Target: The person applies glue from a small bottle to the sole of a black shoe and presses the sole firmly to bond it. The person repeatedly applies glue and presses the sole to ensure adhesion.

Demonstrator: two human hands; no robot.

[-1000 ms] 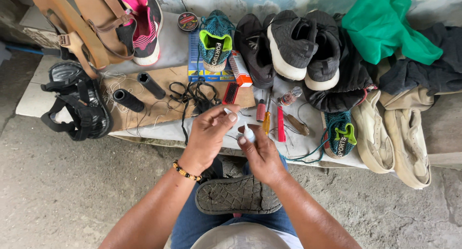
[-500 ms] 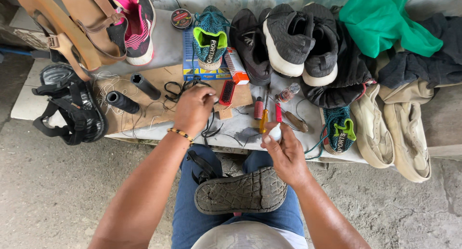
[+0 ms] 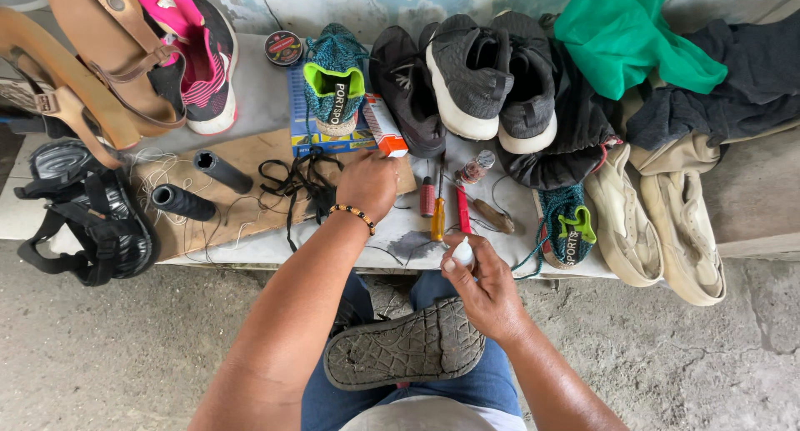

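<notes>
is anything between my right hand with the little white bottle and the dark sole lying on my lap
Nothing visible. The right hand holds the small white bottle just above the sole's right end, with no tool or shoe between them.

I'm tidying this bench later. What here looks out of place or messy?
Loose thread lies tangled around the two black spools, and one teal shoe sits apart from its mate. Nothing looks spilled.
</notes>
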